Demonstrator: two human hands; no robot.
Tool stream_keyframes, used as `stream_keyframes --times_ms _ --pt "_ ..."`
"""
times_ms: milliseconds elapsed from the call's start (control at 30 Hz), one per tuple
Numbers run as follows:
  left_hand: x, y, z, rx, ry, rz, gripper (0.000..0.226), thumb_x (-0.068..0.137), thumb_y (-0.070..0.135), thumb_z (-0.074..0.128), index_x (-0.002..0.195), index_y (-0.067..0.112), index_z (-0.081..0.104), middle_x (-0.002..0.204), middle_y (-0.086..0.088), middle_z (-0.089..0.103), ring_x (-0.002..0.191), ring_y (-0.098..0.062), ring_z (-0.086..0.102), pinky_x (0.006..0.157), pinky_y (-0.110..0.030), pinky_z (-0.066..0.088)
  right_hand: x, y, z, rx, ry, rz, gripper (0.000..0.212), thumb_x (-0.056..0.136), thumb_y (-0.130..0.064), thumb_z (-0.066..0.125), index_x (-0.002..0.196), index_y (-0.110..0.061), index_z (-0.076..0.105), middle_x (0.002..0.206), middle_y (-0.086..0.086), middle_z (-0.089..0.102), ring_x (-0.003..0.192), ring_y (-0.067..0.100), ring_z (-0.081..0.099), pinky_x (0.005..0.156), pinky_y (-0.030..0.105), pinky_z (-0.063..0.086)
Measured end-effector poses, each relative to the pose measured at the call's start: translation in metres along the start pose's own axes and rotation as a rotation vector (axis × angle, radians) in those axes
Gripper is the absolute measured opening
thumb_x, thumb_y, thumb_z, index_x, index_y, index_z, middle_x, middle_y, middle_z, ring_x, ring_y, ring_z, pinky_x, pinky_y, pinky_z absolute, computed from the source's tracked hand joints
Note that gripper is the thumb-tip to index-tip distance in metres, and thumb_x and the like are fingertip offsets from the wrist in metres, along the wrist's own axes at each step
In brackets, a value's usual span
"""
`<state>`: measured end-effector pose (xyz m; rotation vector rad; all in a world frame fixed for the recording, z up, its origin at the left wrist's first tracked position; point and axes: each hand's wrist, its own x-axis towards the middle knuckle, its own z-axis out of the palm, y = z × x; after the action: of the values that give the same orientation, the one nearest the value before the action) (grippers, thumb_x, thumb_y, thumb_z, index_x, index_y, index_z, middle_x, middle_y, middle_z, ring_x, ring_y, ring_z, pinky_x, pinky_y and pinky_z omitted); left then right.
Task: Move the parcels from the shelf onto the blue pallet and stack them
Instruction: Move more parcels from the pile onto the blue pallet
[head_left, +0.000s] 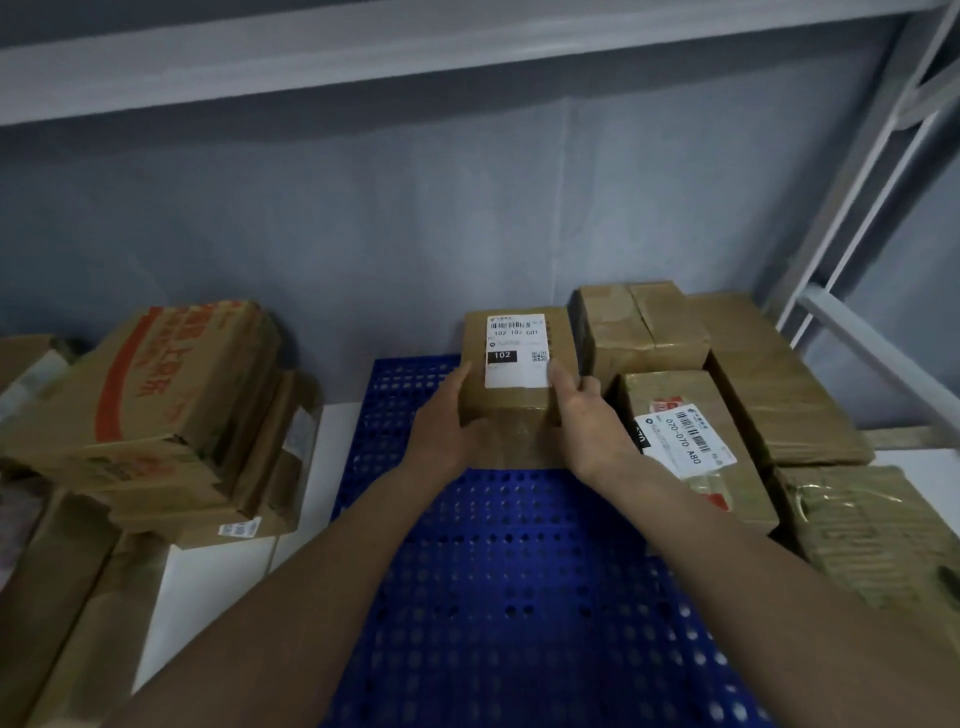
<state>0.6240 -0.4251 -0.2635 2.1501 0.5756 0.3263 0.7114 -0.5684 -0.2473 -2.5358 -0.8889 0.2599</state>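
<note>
A small brown cardboard parcel (511, 379), boxy and wrapped in glossy clear tape, sits at the middle of the view, just above the far end of the blue pallet (519, 571). A white shipping label (517, 351) covers most of its top face, printed with a barcode, the figures 102, a black block and a small square code. The left hand (441, 421) presses flat against the parcel's side at nine o'clock, fingers curled along the edge; the right hand (587, 415) clamps the side at three o'clock, thumb laid on top beside the label. Whether the parcel rests on the pallet or hangs just over it cannot be told.

The pallet is hard plastic, a deep blue grid pierced with rows of round and square holes. At three o'clock from the held parcel lies a cluster of taped parcels (644, 327), creased and shiny, one bearing a white label marked 070 (680, 436). At nine o'clock a larger carton with red printing (150, 374) leans on flatter cartons. A pale metal shelf frame (872, 208) rises at two o'clock.
</note>
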Motion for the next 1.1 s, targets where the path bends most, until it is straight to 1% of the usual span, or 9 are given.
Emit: stream_keyframes --times_ms 100,133,200,267,467,633,767,933,1100 --pt "0.006 -0.02 0.003 -0.045 -0.06 -0.149 0.091 0.079 0.04 0.074 0.15 0.017 0.022 0.148 0.0 0.039 0.133 -0.019 0.041 0.106 -0.033 0.038 0.006 0.003 0.004 -0.133 0.028 -0.022 0.077 0.086 0.005 0.054 0.148 -0.015 0.014 0.144 0.022 0.021 0.116 0.036 0.049 0.091 0.039 0.049" --pt "0.006 -0.029 0.003 0.067 -0.097 -0.228 0.099 0.074 0.056 0.071 0.151 0.017 0.021 0.151 -0.002 0.035 0.136 -0.022 0.037 0.11 -0.037 0.035 0.007 0.003 0.007 -0.193 0.05 -0.047 0.078 0.085 0.003 0.057 0.148 -0.013 0.014 0.148 0.022 0.014 0.126 0.037 0.039 0.096 0.038 0.047" --pt "0.001 -0.048 0.001 0.468 -0.211 -0.401 0.107 0.072 0.078 0.053 0.152 0.018 0.016 0.158 -0.006 0.018 0.144 -0.03 0.02 0.115 -0.051 0.021 0.008 0.001 0.012 -0.321 0.106 -0.126 0.079 0.084 -0.002 0.062 0.148 -0.012 0.016 0.154 0.019 0.006 0.139 0.038 0.02 0.105 0.041 0.041" --pt "-0.004 -0.064 -0.003 0.664 -0.31 -0.488 0.1 0.078 0.08 0.041 0.153 0.02 0.011 0.16 -0.006 0.004 0.146 -0.034 0.007 0.115 -0.058 0.014 0.009 -0.002 0.017 -0.394 0.12 -0.176 0.079 0.085 -0.005 0.062 0.149 -0.012 0.016 0.157 0.015 0.003 0.143 0.04 0.007 0.11 0.046 0.035" --pt "-0.002 -0.074 -0.011 0.763 -0.412 -0.503 0.102 0.075 0.075 0.054 0.152 0.027 0.007 0.158 -0.007 -0.003 0.144 -0.038 -0.001 0.112 -0.059 0.024 0.012 -0.006 0.025 -0.443 0.074 -0.151 0.087 0.085 -0.009 0.061 0.151 -0.009 0.005 0.158 0.012 0.003 0.145 0.04 0.0 0.115 0.052 0.021" --pt "-0.004 -0.062 -0.009 0.812 -0.429 -0.536 0.107 0.075 0.077 0.053 0.153 0.024 0.003 0.158 -0.013 -0.004 0.144 -0.042 -0.003 0.111 -0.057 0.026 0.012 -0.008 0.027 -0.403 0.075 -0.126 0.084 0.092 -0.045 0.054 0.151 -0.009 0.006 0.159 0.013 0.002 0.146 0.037 -0.003 0.112 0.054 0.022" --pt "-0.008 -0.057 -0.008 0.863 -0.435 -0.554 0.105 0.075 0.079 0.049 0.152 0.022 0.006 0.157 -0.016 0.003 0.142 -0.043 0.004 0.11 -0.054 0.027 0.012 -0.007 0.029 -0.387 0.107 -0.129 0.078 0.094 -0.044 0.051 0.15 -0.01 0.009 0.158 0.015 0.005 0.146 0.036 0.0 0.111 0.052 0.026" --pt "-0.01 -0.037 -0.007 0.953 -0.485 -0.536 0.098 0.082 0.081 0.029 0.153 0.018 0.004 0.158 -0.016 0.006 0.143 -0.038 0.01 0.112 -0.048 0.022 0.013 -0.009 0.03 -0.385 0.102 -0.111 0.077 0.094 -0.041 0.052 0.151 -0.011 0.009 0.159 0.013 0.005 0.146 0.034 0.001 0.109 0.051 0.028" --pt "-0.006 -0.044 -0.002 0.889 -0.443 -0.61 0.115 0.067 0.094 0.011 0.154 0.019 0.005 0.159 -0.02 0.002 0.144 -0.041 0.011 0.113 -0.053 0.019 0.016 -0.007 0.026 -0.388 0.098 -0.103 0.076 0.094 -0.04 0.052 0.151 -0.011 0.01 0.159 0.012 0.005 0.147 0.032 0.0 0.108 0.05 0.029"
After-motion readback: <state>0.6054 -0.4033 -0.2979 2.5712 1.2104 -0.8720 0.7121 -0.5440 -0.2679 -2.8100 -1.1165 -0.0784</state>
